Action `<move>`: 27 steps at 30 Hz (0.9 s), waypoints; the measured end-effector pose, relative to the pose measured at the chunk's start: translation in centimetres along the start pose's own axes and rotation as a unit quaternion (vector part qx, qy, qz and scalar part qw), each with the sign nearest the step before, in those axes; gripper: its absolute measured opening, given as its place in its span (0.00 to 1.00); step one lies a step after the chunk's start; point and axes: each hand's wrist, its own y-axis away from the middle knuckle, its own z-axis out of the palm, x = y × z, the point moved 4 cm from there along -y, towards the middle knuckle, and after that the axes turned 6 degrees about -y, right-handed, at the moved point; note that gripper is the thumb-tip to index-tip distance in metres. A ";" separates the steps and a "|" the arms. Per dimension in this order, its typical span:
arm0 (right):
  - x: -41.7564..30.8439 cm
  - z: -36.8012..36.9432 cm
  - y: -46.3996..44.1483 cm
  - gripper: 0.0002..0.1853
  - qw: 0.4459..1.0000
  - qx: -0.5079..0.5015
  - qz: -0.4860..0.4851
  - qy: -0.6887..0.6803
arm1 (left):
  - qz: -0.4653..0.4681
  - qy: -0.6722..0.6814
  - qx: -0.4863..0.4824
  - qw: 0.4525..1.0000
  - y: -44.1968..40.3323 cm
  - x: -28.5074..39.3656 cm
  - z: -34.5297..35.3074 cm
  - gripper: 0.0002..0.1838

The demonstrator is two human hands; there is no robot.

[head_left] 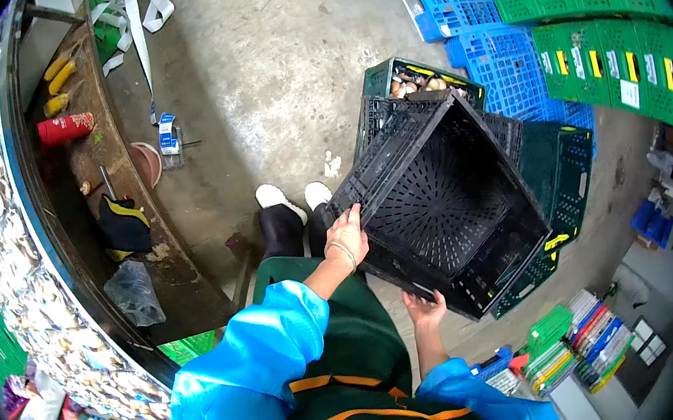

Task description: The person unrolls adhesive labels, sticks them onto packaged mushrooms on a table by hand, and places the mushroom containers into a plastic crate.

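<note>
A black plastic crate (444, 206) with a slotted bottom is tilted on its side, its open top facing me. My left hand (347, 240) grips its near left rim, fingers curled over the edge. At the lower edge, my right hand (425, 309) holds the crate from beneath, palm up, with part of its fingers hidden behind the rim. Behind the black crate stands a dark green crate (376, 81) with brown-and-white round pieces (413, 83) inside. Another dark green crate (569, 175) shows to the right, partly covered by the black one.
Blue plastic pallets (495, 67) and stacked green crates (619, 66) stand at the upper right. Along the left runs a long bench shelf (117, 144) holding a red can (66, 129), yellow-handled tools (60, 80) and a plastic bag (134, 293). A tape dispenser (169, 135) hangs beside it.
</note>
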 end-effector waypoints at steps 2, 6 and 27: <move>-2.9 -1.1 -3.0 0.23 0.999 -0.051 0.018 -0.006 | 0.021 -0.006 0.041 0.999 0.5 0.0 0.1 0.36; -7.7 -4.4 -4.7 0.18 0.996 0.048 -0.058 0.040 | 0.103 0.034 0.049 0.993 0.3 1.3 -1.0 0.34; -0.6 17.4 33.3 0.06 0.838 -0.266 -0.173 0.444 | 0.259 0.233 0.399 0.848 36.1 4.7 -30.6 0.39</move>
